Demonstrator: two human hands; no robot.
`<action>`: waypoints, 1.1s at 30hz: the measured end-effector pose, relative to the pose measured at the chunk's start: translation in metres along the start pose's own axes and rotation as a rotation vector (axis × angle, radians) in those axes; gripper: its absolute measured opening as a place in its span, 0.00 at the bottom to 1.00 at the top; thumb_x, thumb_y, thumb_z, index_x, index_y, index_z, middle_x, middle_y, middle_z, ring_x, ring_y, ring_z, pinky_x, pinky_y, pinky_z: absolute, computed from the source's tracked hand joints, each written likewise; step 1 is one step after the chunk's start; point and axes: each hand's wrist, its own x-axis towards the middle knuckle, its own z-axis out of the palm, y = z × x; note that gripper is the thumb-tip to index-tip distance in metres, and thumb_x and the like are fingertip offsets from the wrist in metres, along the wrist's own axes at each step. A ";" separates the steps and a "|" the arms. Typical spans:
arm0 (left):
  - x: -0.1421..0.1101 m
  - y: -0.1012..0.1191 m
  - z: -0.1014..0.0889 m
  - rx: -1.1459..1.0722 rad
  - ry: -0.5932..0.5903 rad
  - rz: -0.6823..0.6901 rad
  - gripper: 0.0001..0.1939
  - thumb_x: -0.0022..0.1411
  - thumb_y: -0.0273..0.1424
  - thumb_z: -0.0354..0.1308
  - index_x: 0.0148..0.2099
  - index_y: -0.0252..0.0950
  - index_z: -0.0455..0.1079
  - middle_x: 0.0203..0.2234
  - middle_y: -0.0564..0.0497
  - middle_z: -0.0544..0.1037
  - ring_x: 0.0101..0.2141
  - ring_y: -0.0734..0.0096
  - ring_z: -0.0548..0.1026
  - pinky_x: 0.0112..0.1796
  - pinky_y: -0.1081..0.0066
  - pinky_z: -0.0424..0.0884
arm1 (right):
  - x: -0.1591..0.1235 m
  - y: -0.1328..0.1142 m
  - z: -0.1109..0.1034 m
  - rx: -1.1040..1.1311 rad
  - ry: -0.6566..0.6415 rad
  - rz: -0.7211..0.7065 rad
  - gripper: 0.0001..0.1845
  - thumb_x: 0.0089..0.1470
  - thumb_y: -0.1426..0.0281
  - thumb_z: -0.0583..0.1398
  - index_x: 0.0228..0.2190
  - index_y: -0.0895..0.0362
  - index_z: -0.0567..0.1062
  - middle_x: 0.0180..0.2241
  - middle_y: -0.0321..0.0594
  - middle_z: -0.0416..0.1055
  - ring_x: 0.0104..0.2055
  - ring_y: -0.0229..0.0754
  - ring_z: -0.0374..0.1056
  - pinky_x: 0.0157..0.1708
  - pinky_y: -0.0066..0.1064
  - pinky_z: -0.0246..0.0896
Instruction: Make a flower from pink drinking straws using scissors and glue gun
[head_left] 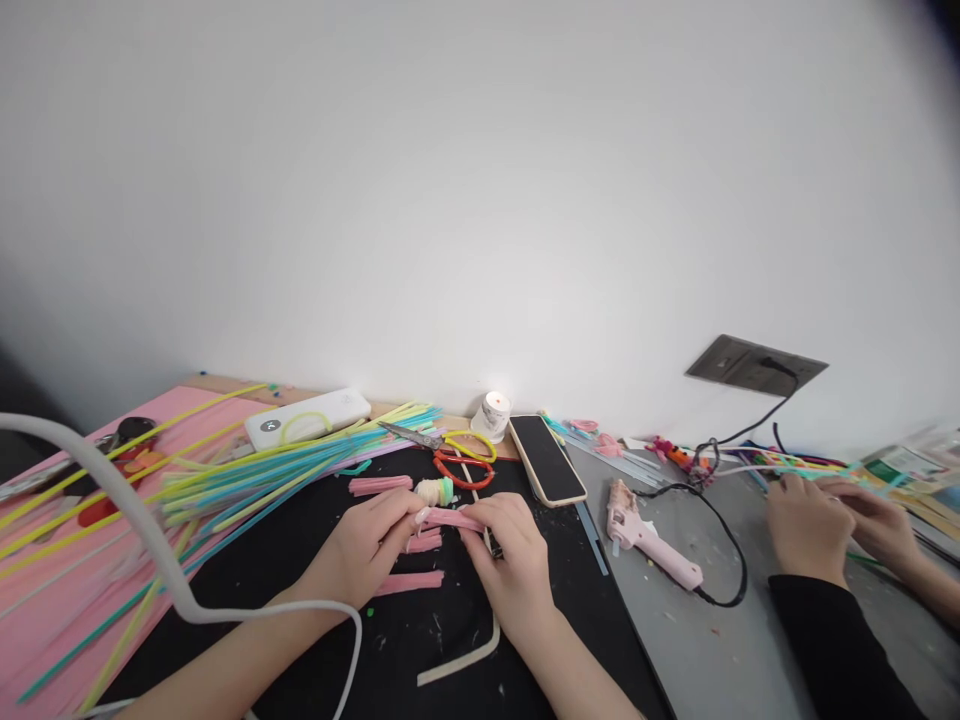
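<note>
Both hands are meeting over the black mat (285, 650); the left hand (367, 545) has one end of a pink strip (454, 518), the right hand (514, 555) has the other, and each grip is narrow, pinched down on it with fingertips close together; the strip spans the small gap between them, held above the mat, and it looks soft, so a hard pull from both sides could bend it or tug its fibres loose, I'd say; more strips (420, 582) lie just below, partly behind the fingers, and a dropping wrist could sweep them out of line; right behind the hands sits a small roll (433, 491), cream and green, near enough for a knuckle to nudge it away; beyond that the scissors (442, 455) lie with blades parted, and a careless reach forward might meet an edge; watch the white cable (161, 555) too, crossing in front of the left forearm; whether it touches I can't tell, but a sharp lift of that arm could snag it; over on the grey tabletop (735, 640) the glue gun (652, 540) lies on its side with a black cord (739, 540) looping round it; hot or cold, I can't tell from here, but if it's hot, a stray elbow could be burnt, and the co-worker's sleeve (825, 630) is near enough to that loop to catch it and drag the gun along.
</note>
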 end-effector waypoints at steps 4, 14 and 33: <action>0.000 -0.002 0.001 -0.015 -0.021 -0.037 0.12 0.66 0.30 0.46 0.35 0.38 0.69 0.23 0.54 0.76 0.25 0.71 0.74 0.28 0.73 0.69 | -0.001 0.001 -0.001 0.030 -0.004 0.010 0.07 0.56 0.77 0.59 0.36 0.53 0.74 0.30 0.40 0.75 0.34 0.44 0.68 0.35 0.36 0.68; 0.002 0.004 0.000 -0.074 -0.020 -0.056 0.12 0.66 0.32 0.45 0.34 0.38 0.69 0.18 0.56 0.71 0.21 0.72 0.71 0.27 0.73 0.68 | 0.002 0.001 -0.001 0.002 0.002 -0.004 0.06 0.57 0.75 0.58 0.34 0.54 0.75 0.28 0.39 0.74 0.31 0.42 0.68 0.32 0.34 0.68; 0.004 0.011 0.000 -0.186 -0.109 -0.170 0.14 0.67 0.36 0.44 0.31 0.38 0.65 0.18 0.57 0.69 0.21 0.72 0.69 0.28 0.73 0.66 | 0.002 0.006 -0.004 0.047 -0.028 0.004 0.08 0.56 0.78 0.58 0.34 0.54 0.74 0.30 0.40 0.75 0.33 0.42 0.69 0.33 0.33 0.69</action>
